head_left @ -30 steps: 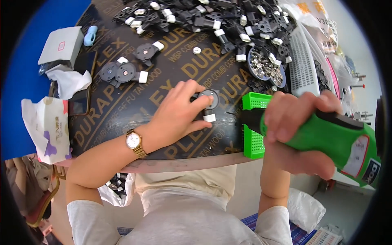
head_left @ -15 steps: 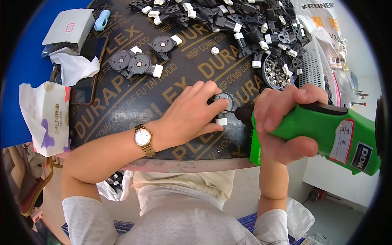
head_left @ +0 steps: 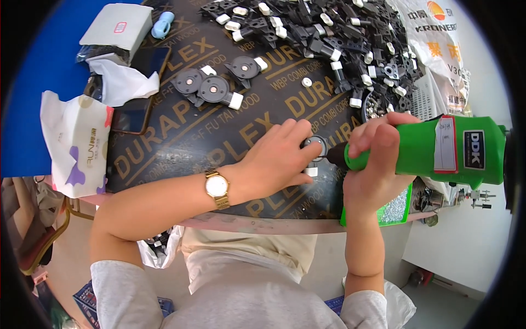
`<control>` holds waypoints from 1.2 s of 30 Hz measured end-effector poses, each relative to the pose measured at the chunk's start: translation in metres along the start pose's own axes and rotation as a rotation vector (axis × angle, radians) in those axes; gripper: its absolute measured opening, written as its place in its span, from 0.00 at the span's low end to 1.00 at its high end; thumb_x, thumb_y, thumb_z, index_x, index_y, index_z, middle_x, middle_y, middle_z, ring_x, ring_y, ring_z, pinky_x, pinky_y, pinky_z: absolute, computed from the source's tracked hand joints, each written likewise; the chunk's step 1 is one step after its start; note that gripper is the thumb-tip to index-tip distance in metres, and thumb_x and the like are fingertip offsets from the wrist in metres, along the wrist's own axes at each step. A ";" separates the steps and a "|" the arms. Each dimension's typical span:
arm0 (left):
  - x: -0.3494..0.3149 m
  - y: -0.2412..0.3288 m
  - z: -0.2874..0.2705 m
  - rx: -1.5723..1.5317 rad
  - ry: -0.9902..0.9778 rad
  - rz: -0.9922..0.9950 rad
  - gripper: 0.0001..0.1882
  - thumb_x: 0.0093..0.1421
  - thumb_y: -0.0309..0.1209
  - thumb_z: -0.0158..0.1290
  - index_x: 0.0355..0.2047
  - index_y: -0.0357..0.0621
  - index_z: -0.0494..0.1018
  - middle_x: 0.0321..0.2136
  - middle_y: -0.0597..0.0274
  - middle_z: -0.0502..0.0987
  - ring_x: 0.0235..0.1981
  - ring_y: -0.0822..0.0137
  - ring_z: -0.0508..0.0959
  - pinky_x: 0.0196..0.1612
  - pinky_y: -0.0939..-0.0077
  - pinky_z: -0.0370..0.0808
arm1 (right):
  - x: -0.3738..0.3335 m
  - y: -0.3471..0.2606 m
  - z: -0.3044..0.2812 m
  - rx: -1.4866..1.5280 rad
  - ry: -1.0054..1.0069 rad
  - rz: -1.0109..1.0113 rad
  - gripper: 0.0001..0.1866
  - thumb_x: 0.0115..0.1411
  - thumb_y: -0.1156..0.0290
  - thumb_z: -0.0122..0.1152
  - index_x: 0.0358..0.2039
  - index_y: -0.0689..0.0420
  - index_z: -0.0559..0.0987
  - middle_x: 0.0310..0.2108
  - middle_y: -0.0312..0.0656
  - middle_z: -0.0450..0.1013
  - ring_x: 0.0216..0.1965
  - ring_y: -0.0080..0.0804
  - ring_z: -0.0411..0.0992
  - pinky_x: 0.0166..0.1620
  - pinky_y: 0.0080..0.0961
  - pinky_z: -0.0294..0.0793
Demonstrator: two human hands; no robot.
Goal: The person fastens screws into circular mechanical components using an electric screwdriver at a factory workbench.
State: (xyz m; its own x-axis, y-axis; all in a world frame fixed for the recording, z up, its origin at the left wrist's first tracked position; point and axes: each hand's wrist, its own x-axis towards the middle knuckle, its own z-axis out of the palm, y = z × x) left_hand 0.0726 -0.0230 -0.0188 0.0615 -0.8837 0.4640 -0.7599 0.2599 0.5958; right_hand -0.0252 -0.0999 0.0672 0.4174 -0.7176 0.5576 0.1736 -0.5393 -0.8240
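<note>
My left hand [head_left: 282,159], with a gold watch [head_left: 217,186] on its wrist, holds a small black round part [head_left: 318,147] against the table. A white end piece [head_left: 311,172] sticks out from that part toward me. My right hand [head_left: 378,159] is wrapped round a green power screwdriver [head_left: 422,148], which lies nearly level. Its dark nose [head_left: 337,155] points left at the round part, right beside my left fingertips. Whether the bit touches a screw is hidden. Three similar round parts with white ends [head_left: 215,89] rest farther left.
A heap of black parts with white ends [head_left: 323,38] covers the far right. A bowl of small metal pieces [head_left: 372,106] sits below it, partly hidden. Near the right edge lies a green tray of tiny shiny pieces [head_left: 395,208]. A tissue pack [head_left: 82,145] and a phone [head_left: 145,123] are at left.
The whole view has shifted, so table things appear farther right and lower. The screwdriver has swung from a downward slant to nearly level. More of the green tray shows. My left hand still holds the round part.
</note>
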 end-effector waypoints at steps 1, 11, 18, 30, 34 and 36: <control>0.000 0.000 0.001 0.005 -0.002 -0.001 0.24 0.38 0.32 0.65 0.35 0.46 0.68 0.36 0.57 0.64 0.35 0.56 0.66 0.37 0.65 0.66 | -0.002 0.000 0.002 0.016 0.035 0.013 0.12 0.58 0.72 0.56 0.37 0.64 0.65 0.19 0.37 0.62 0.16 0.23 0.60 0.19 0.17 0.59; 0.002 0.008 0.006 0.107 0.016 -0.006 0.23 0.39 0.33 0.64 0.33 0.44 0.65 0.33 0.56 0.63 0.36 0.56 0.67 0.35 0.65 0.68 | 0.006 -0.002 -0.012 0.164 -0.029 -0.028 0.22 0.57 0.69 0.59 0.47 0.65 0.64 0.19 0.35 0.62 0.18 0.22 0.61 0.21 0.18 0.62; -0.013 0.015 -0.044 0.182 -0.144 -0.062 0.23 0.42 0.29 0.63 0.39 0.41 0.67 0.37 0.55 0.66 0.38 0.54 0.69 0.41 0.66 0.70 | -0.029 -0.042 -0.122 0.142 -0.069 -0.038 0.27 0.60 0.47 0.49 0.46 0.59 0.63 0.17 0.32 0.59 0.13 0.19 0.55 0.20 0.16 0.56; -0.227 0.057 -0.151 -0.675 -0.262 -1.088 0.17 0.52 0.34 0.59 0.37 0.33 0.72 0.35 0.56 0.76 0.32 0.72 0.73 0.33 0.80 0.68 | -0.058 -0.013 -0.159 0.150 0.083 0.017 0.33 0.54 0.44 0.58 0.43 0.59 0.60 0.15 0.35 0.62 0.13 0.21 0.59 0.17 0.16 0.59; -0.299 0.034 -0.104 0.137 0.055 -1.304 0.15 0.53 0.32 0.57 0.36 0.33 0.70 0.29 0.58 0.74 0.29 0.69 0.73 0.32 0.78 0.69 | -0.058 -0.009 -0.161 0.130 0.029 -0.009 0.30 0.58 0.45 0.52 0.46 0.59 0.62 0.17 0.33 0.59 0.13 0.19 0.56 0.18 0.14 0.55; -0.331 0.018 -0.080 0.396 0.092 -1.148 0.17 0.54 0.34 0.57 0.39 0.35 0.69 0.32 0.53 0.72 0.32 0.61 0.73 0.36 0.72 0.70 | -0.058 -0.010 -0.162 0.111 0.033 0.000 0.30 0.58 0.44 0.52 0.46 0.59 0.62 0.17 0.33 0.59 0.13 0.19 0.56 0.18 0.14 0.55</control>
State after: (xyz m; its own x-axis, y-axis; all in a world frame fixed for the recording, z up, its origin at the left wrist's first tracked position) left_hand 0.0908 0.3054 -0.1092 0.8611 -0.4868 -0.1466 -0.3776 -0.8054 0.4569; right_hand -0.1959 -0.1243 0.0589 0.3877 -0.7327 0.5594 0.2723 -0.4887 -0.8289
